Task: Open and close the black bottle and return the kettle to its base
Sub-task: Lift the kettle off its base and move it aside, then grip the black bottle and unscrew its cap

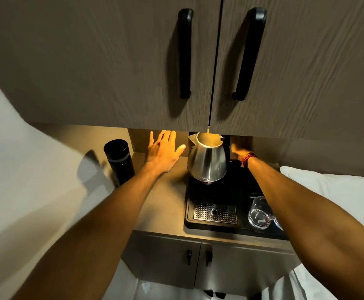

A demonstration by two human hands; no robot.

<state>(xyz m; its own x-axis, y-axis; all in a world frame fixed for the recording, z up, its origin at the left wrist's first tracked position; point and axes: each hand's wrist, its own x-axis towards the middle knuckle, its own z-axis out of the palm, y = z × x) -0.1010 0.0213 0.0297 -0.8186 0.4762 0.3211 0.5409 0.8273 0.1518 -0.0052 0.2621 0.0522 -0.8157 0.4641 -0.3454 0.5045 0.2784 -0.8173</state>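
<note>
**Kettle going down on its base, bottle standing by**

A narrow counter (161, 198) sits in warm light under two wood-grain cabinet doors with black handles. On it, a black tray (217, 213) carries a perforated drip grate, two glasses at its right end, and the kettle base, mostly hidden beneath the kettle.

The steel kettle (207, 163) stands upright at the back of the tray, long axis vertical, lid open, spout toward the left and handle toward the right. Whether it is fully seated cannot be told. The right hand (240, 148) reaches behind it at the handle; its fingers are in shadow, so the grip cannot be judged. The left hand (163, 150) hovers beside the kettle, fingers spread, holding nothing.

The black bottle (119, 161) stands upright near the counter's left edge, cap on, well apart from the kettle.

To finish the step well, keep the kettle level, lower it straight down so it centres on the base, and release only once it sits flat without rocking. The free hand could steady the body.
</note>
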